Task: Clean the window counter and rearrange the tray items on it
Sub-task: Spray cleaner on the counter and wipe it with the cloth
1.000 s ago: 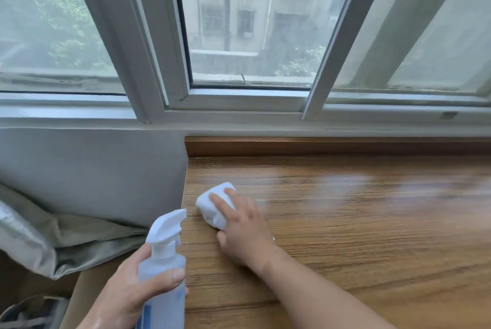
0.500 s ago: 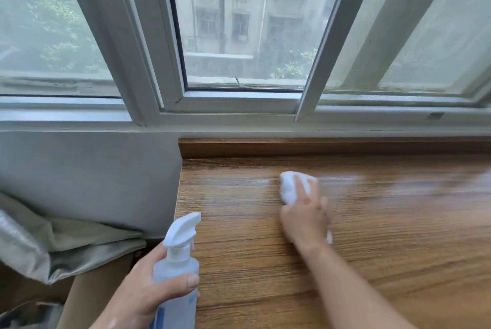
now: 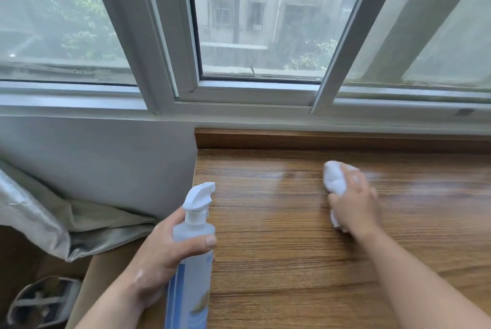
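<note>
The wooden window counter [image 3: 292, 235] fills the lower right, with a damp sheen near its back edge. My right hand [image 3: 354, 204] presses a crumpled white cloth [image 3: 335, 178] onto the counter, fingers curled over it; part of the cloth is hidden under the palm. My left hand [image 3: 170, 251] grips a translucent spray bottle [image 3: 195, 243] with a white trigger head, upright over the counter's left edge. No tray is in view.
The white window frame [image 3: 239, 100] runs along the back above a raised wooden lip [image 3: 332, 140]. Left of the counter a grey wall [image 3: 106, 164] drops to a folded silvery cover [image 3: 53, 225], and a shoe [image 3: 39, 302] lies at the bottom left.
My right hand has slid the cloth rightward along the counter, from near the left edge to the middle. The left hand keeps holding the bottle.
</note>
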Action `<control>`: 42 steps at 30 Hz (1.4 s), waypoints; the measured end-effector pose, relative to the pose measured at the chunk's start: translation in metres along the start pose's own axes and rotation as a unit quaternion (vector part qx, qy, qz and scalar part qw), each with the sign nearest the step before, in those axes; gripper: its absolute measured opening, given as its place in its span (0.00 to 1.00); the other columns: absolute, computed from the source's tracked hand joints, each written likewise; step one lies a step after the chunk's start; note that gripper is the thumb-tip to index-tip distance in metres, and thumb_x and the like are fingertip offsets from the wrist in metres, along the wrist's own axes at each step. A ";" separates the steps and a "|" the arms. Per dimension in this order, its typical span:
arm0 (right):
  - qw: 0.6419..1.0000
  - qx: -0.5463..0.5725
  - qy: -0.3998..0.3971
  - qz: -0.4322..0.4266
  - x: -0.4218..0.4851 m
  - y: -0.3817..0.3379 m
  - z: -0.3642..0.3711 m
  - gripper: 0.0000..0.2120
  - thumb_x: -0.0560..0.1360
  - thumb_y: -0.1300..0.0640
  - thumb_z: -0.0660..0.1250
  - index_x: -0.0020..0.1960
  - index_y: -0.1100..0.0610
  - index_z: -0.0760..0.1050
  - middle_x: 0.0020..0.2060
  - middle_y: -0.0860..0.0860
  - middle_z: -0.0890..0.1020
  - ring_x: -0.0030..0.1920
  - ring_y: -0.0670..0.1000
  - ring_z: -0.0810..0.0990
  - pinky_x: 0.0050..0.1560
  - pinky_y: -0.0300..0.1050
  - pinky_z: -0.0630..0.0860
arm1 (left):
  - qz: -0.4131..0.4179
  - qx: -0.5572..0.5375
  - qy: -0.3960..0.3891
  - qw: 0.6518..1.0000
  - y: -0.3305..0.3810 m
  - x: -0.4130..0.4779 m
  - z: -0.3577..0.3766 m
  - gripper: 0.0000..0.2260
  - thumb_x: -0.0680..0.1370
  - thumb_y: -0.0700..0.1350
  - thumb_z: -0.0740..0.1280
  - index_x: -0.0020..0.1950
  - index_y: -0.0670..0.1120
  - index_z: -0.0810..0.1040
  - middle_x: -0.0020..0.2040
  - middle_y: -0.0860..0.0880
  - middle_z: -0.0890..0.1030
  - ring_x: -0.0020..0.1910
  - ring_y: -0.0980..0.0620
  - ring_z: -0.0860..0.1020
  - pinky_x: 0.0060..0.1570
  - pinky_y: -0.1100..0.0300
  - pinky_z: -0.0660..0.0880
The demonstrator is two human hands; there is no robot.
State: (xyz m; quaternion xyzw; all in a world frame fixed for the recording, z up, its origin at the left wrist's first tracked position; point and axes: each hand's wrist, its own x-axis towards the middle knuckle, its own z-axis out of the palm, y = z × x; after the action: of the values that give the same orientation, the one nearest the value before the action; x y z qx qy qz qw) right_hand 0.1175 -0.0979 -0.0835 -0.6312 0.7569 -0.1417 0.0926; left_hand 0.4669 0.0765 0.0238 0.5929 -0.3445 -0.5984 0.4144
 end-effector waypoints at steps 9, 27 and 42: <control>0.998 -0.009 -0.006 -0.067 -0.057 -0.121 0.048 0.37 0.65 0.50 0.63 0.75 0.45 0.65 0.73 0.53 0.66 0.54 0.63 0.74 0.56 0.54 0.74 | 0.009 -0.022 0.010 1.000 -0.004 0.004 -0.012 0.31 0.58 0.56 0.82 0.60 0.51 0.84 0.54 0.35 0.84 0.54 0.29 0.81 0.63 0.30 0.73; 0.993 -0.016 -0.005 0.118 0.063 0.003 -0.012 0.35 0.72 0.53 0.64 0.77 0.42 0.59 0.73 0.53 0.65 0.63 0.66 0.69 0.60 0.57 0.71 | 0.025 -0.018 0.000 1.000 0.004 0.015 -0.016 0.39 0.45 0.65 0.85 0.54 0.54 0.86 0.48 0.35 0.86 0.46 0.34 0.86 0.54 0.40 0.78; 0.977 -0.020 -0.070 -0.198 -0.032 -0.218 0.076 0.37 0.69 0.51 0.65 0.77 0.46 0.59 0.70 0.54 0.67 0.52 0.59 0.71 0.56 0.52 0.72 | 0.025 -0.043 0.021 0.999 -0.003 -0.006 -0.060 0.37 0.47 0.65 0.85 0.55 0.60 0.85 0.44 0.34 0.85 0.43 0.40 0.84 0.52 0.44 0.77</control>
State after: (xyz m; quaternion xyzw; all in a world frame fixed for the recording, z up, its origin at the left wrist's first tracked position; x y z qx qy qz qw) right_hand 0.3498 -0.1099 -0.0841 -0.7789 0.6109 -0.0971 0.1029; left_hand 0.5263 0.0877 0.0199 0.5781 -0.3243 -0.5893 0.4619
